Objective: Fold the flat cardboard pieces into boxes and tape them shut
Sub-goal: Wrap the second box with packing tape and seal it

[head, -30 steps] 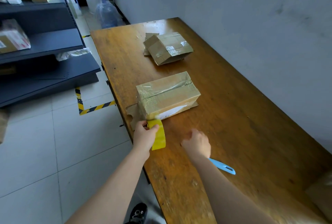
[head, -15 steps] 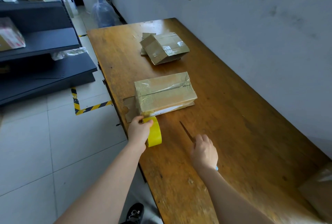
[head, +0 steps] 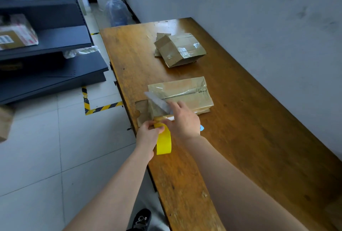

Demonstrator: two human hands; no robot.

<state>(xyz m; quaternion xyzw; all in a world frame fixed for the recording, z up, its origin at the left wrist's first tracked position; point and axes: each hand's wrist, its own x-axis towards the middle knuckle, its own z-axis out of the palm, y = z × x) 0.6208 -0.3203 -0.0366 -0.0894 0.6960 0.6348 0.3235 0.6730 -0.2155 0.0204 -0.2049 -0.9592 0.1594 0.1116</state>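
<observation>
Now the wooden table (head: 259,119) bears a near box (head: 192,93), already wrapped in tape, by its left edge, and a far box (head: 179,49) behind. Just before the near box, the left hand (head: 148,136) grips a yellow tape roll (head: 163,143). The right hand (head: 182,121) curls round a knife (head: 157,101), its blade slanting over the box's corner.

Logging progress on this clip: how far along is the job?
Done: the far box is folded and taped. In hand: the near box is taped over; the left hand holds the yellow tape roll at its near end, the right hand holds a knife above the strip. Left: probably cutting that strip, then the flat cardboard piece under the near box.
</observation>
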